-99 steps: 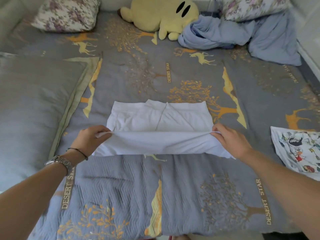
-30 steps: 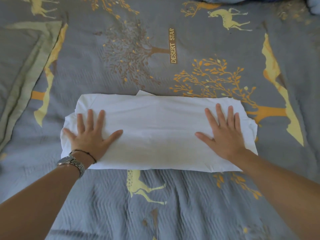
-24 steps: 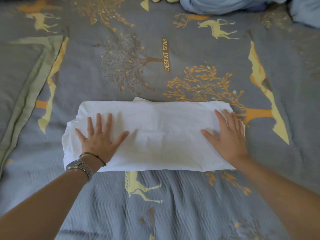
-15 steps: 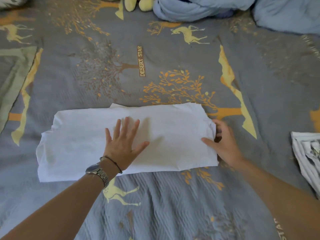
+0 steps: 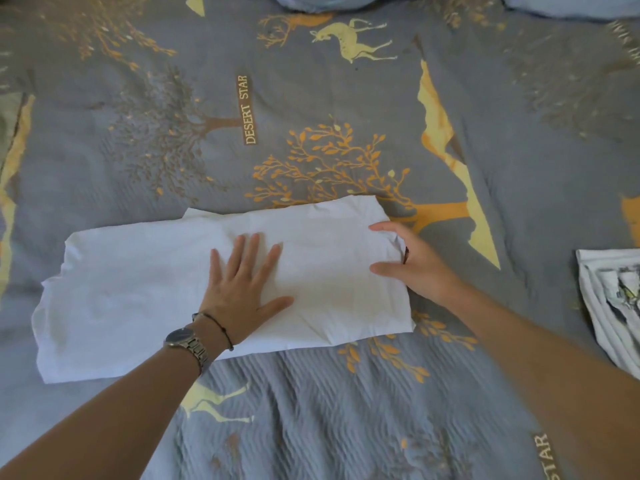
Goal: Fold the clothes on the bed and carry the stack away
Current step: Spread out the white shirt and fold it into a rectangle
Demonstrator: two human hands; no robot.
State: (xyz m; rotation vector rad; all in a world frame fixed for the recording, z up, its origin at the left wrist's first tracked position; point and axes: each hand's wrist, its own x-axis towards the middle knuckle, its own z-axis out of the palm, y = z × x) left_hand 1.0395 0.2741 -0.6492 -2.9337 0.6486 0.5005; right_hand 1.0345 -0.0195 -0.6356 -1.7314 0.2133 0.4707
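Two hands engaged on white garment [image 5: 138, 299], laid half-folded on bed [image 5: 311, 410]. Left hand [image 5: 242, 289] pressed flat, grip released. Right hand [image 5: 412, 268] grip pinched on right edge. Crosswise fold judged next: edge carried leftward.

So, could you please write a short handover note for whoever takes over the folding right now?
Left hand: flat, pressing the middle of the white garment.
Right hand: grip on the garment's right end, thumb on top, fingers curled round the edge.
Garment lies on the bed cover as a long folded strip.
Printed garment: folded, at the right edge.
Left: fold the strip across, stack, carry away.
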